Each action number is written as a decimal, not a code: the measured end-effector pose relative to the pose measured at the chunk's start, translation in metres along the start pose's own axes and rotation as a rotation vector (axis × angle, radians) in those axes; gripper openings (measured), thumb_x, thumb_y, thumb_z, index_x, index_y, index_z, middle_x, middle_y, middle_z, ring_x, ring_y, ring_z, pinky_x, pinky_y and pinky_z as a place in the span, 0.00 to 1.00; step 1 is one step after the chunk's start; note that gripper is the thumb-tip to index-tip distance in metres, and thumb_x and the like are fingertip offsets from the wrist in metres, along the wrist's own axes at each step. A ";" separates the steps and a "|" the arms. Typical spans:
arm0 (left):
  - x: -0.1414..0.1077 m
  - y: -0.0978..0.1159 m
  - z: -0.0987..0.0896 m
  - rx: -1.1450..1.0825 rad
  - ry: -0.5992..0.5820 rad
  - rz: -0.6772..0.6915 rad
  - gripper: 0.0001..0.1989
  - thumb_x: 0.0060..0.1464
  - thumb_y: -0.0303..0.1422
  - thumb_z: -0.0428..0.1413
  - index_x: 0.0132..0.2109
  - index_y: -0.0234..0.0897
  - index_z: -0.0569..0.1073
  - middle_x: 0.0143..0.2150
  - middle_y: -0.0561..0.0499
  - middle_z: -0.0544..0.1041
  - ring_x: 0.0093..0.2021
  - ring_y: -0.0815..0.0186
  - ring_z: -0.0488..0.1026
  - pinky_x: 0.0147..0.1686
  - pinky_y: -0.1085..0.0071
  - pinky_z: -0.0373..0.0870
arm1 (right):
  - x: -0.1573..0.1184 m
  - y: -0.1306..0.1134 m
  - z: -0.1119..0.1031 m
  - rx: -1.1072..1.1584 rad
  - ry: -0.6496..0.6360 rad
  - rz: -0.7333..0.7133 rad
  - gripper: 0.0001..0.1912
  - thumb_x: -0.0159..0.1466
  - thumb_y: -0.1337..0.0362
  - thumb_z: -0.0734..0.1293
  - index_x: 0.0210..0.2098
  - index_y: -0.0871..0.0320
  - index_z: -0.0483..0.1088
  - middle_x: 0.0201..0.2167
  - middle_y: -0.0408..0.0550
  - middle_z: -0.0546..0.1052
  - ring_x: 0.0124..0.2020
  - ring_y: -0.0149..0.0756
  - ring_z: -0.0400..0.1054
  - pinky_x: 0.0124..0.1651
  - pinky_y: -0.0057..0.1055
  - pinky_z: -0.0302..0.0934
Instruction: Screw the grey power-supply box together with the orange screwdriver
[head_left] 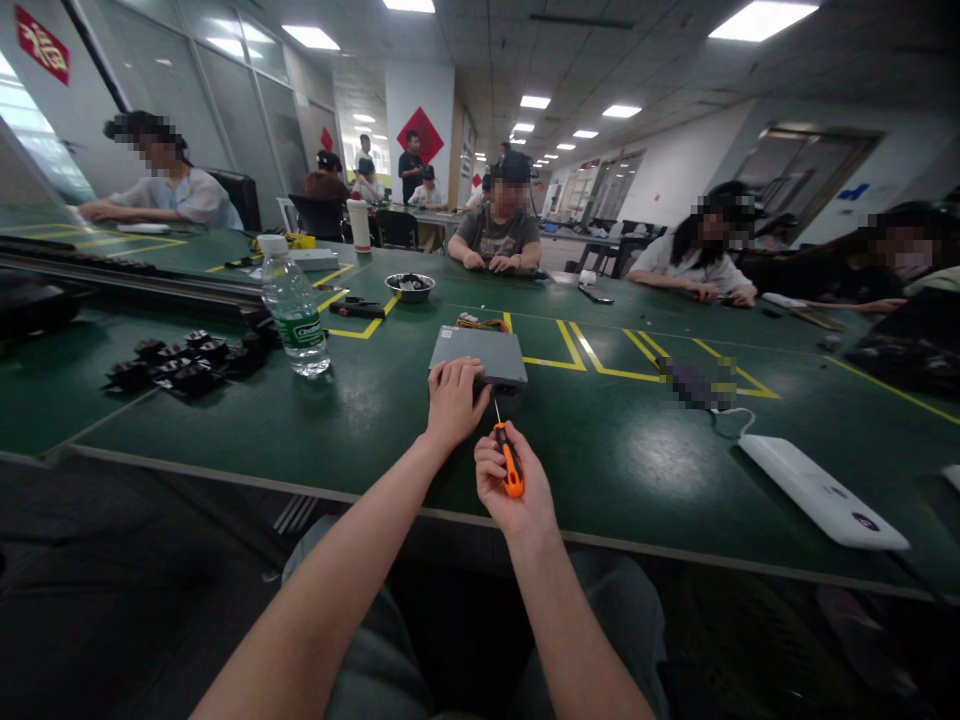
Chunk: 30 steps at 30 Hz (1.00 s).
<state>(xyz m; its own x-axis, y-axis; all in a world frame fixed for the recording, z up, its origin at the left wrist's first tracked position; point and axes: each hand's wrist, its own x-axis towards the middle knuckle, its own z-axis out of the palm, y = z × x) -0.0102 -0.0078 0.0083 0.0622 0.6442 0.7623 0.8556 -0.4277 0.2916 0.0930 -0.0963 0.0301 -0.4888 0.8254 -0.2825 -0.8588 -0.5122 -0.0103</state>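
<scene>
A grey metal box (480, 352) with coloured wires at its back lies on the green table (360, 440) in front of me. My left hand (454, 400) rests on the box's near left corner, fingers on its top and thumb at the near side. An orange and black screwdriver (511, 468) is held in my right hand (517, 480), with the fingers wrapped round its handle. Its thin shaft points away from me to the near side of the box, below the dark socket. Whether the tip touches the box is too small to tell.
Left of the box stand a water bottle (296, 315) and a pile of black parts (187, 365). Behind are a metal bowl (410, 288) and black-red tool (356, 308). A white power bank (825, 492) lies right. Several people sit around the table.
</scene>
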 end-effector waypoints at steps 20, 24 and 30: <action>0.000 -0.001 0.002 0.006 0.018 0.009 0.10 0.55 0.33 0.51 0.45 0.40 0.64 0.50 0.49 0.72 0.54 0.63 0.64 0.57 0.61 0.49 | 0.000 -0.004 -0.007 0.008 -0.113 -0.006 0.10 0.66 0.63 0.54 0.34 0.62 0.62 0.23 0.40 0.63 0.17 0.19 0.57 0.16 0.13 0.56; 0.001 0.000 0.001 0.011 0.001 0.007 0.10 0.55 0.33 0.51 0.45 0.40 0.64 0.51 0.48 0.71 0.54 0.62 0.64 0.57 0.60 0.48 | 0.001 -0.005 -0.008 -0.050 -0.099 -0.032 0.09 0.64 0.63 0.56 0.32 0.62 0.63 0.22 0.39 0.63 0.17 0.19 0.56 0.15 0.13 0.54; 0.000 -0.001 0.001 0.006 0.000 0.009 0.10 0.55 0.33 0.51 0.46 0.40 0.64 0.51 0.48 0.71 0.55 0.61 0.64 0.57 0.60 0.48 | 0.000 -0.006 -0.010 -0.079 -0.090 -0.037 0.10 0.64 0.63 0.56 0.31 0.62 0.63 0.21 0.39 0.62 0.16 0.19 0.55 0.15 0.14 0.53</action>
<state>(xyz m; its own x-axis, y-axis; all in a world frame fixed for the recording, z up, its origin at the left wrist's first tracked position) -0.0108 -0.0067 0.0079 0.0695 0.6403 0.7650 0.8583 -0.4291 0.2812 0.0993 -0.0955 0.0202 -0.4721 0.8602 -0.1930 -0.8635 -0.4953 -0.0953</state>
